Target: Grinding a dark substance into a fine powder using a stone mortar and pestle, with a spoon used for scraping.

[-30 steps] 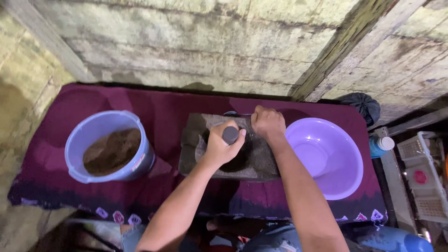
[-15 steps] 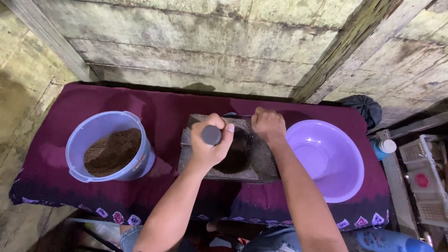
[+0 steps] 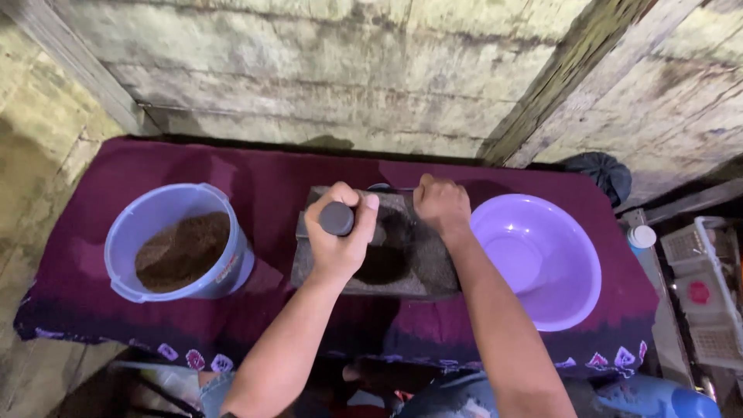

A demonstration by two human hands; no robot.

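Observation:
A flat grey grinding stone (image 3: 422, 275) lies in the middle of a table under a dark purple cloth (image 3: 263, 178). My left hand (image 3: 339, 240) is closed around one end of a dark stone roller (image 3: 337, 219) near the slab's far left corner. My right hand (image 3: 442, 205) is closed over the roller's other end at the far edge. A dark brown patch of ground material (image 3: 387, 255) sits on the slab between my hands.
A pale blue bucket (image 3: 147, 220) holding brown grainy material stands at the left. At the right sits a purple basin (image 3: 542, 259) with nothing in it. A rough concrete wall runs behind the table. White crates (image 3: 708, 298) and a dark bag (image 3: 600, 172) are at the far right.
Both hands have pushed the roller away from me, from the middle of the slab to its far edge. The dark ground patch now shows below them.

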